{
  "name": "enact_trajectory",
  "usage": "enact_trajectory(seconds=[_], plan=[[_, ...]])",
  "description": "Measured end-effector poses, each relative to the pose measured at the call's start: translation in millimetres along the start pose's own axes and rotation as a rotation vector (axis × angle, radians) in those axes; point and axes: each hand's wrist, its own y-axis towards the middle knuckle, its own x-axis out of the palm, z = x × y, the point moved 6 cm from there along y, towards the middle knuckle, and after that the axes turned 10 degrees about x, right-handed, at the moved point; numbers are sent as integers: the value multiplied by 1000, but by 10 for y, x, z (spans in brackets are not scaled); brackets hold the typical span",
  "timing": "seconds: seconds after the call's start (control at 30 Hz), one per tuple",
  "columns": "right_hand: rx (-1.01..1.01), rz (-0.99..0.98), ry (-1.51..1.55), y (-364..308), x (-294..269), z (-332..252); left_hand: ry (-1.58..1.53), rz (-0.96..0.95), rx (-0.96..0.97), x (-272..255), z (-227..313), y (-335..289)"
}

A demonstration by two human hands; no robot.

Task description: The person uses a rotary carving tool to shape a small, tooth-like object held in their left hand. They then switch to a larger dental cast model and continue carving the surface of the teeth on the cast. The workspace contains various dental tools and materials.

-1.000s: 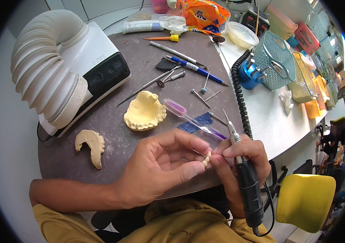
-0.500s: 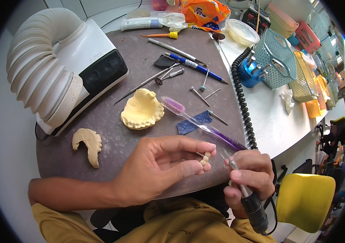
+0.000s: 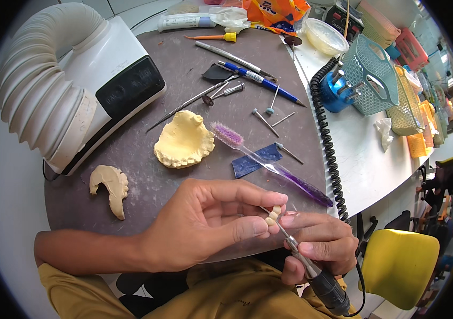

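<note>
Pinches a small cream piece of joined tooth shapes [image 3: 273, 215] between thumb and fingers of the left hand [image 3: 194, 228], above the near edge of the dark grey-brown table [image 3: 146, 186]; wraps the right hand [image 3: 327, 242] in a closed grip around a slim silver-and-black rotary handpiece [image 3: 319, 284], thin metal tip [image 3: 283, 230] pointing up at the piece. Best, in all likelihood, to brace the right fingers against the left, pinch firmly without squeezing, and stroke lightly, tip clear of the left thumb. Hard to make out whether touching the piece or just beside; cannot tell whether spinning. Impossible to see the piece's ends fully, partly covered by fingertips.
</note>
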Motion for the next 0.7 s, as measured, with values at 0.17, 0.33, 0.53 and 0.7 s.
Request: enact_trajectory(seconds=[0.17,0.33,0.53,0.7], plan=[[37,-21,21,2,-5,3,13,-17,5,1,10,0],[31,-26,13,10,-14,10,11,-23,0,5,13,7],[50,-33,3,19,-8,12,22,-12,3,-3,9,5],[32,-30,-13,23,-6,6,46,-1,20,1,17,2]])
